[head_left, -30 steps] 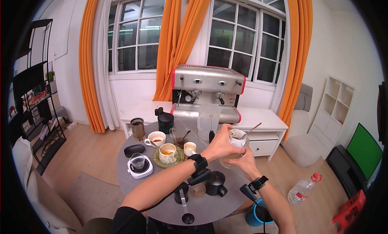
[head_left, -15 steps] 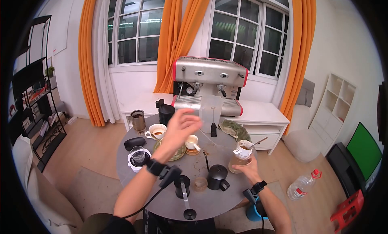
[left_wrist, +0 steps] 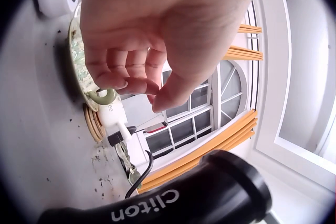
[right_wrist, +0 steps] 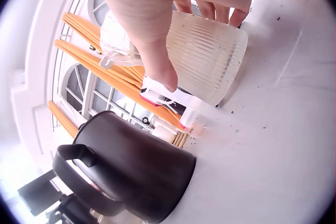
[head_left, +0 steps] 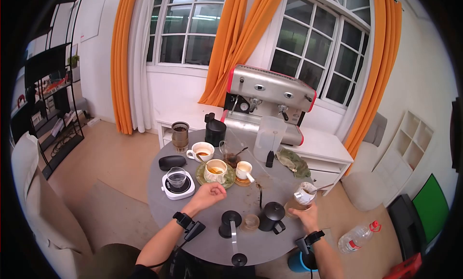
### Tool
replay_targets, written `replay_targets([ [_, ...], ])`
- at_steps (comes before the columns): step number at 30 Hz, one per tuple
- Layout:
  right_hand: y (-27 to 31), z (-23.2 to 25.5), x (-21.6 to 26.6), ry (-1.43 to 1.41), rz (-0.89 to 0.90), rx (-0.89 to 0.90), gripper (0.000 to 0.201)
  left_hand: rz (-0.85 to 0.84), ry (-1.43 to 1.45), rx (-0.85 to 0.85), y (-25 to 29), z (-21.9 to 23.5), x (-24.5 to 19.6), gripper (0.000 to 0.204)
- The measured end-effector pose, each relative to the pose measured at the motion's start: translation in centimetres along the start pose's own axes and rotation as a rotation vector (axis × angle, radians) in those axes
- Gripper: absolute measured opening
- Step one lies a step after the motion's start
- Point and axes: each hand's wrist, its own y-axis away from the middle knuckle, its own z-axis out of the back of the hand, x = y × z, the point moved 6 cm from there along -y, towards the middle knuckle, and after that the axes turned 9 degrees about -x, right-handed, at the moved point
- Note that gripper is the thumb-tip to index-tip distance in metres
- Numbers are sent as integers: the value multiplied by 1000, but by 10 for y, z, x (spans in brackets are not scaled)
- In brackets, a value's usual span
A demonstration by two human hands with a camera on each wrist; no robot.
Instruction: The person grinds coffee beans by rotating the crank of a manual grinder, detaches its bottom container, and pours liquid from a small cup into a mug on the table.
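At the table's right edge, my right hand grips a ribbed glass carafe, thumb on the near side and fingertips behind. A white cup-shaped piece with a spoon-like handle leaning out sits atop the carafe. My left hand hovers over the table with its fingers loosely curled and nothing in them. Just beyond it stands a cream cup on a green saucer. The small white milk jug is to its right, on a round wooden coaster. A black kettle stands left of the carafe.
A black hand grinder and a small glass dish sit near the front. Further left are a white scale with a glass, and a black case. A tall translucent container stands before the espresso machine.
My left hand has come away from the white piece and carafe and moved left and down. My right hand has brought the carafe lower, at the table's right side. The head view has tilted.
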Motion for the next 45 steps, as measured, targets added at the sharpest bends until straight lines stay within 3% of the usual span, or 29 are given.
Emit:
replay_targets([
  [4,-2,3,-4,131,11,-33,72,-55,38,59,-26,-21,17,6],
  [15,7,12,-13,82,-30,15,79,-57,126,75,-45,-36,42,7],
  [17,13,50,-4,211,74,-155,78,-73,126,72,-42,-31,39,7],
  [19,28,82,25,193,215,-451,67,-101,116,75,-41,-30,37,8],
  [21,34,70,87,62,338,-431,45,-90,92,65,-38,-30,30,7],
  [25,27,-22,195,254,361,-124,15,-87,72,136,-32,-37,24,8],
  [26,20,-51,205,323,394,38,11,-95,83,148,-31,-38,25,8],
  [28,2,-107,202,452,337,288,14,-74,91,164,-33,-40,27,8],
  [31,-41,-171,148,614,253,602,25,-24,120,188,-34,-42,36,9],
  [34,-93,-204,84,762,224,681,31,13,165,196,-36,-48,44,10],
  [37,-105,-222,51,986,4,749,31,17,202,192,-37,-49,46,11],
  [38,-101,-229,54,988,9,757,31,15,219,198,-37,-49,45,12],
  [40,-93,-230,48,952,-223,738,29,16,209,200,-36,-48,42,13],
  [45,-92,-233,35,891,-389,771,23,-49,173,185,-37,-48,41,14],
])
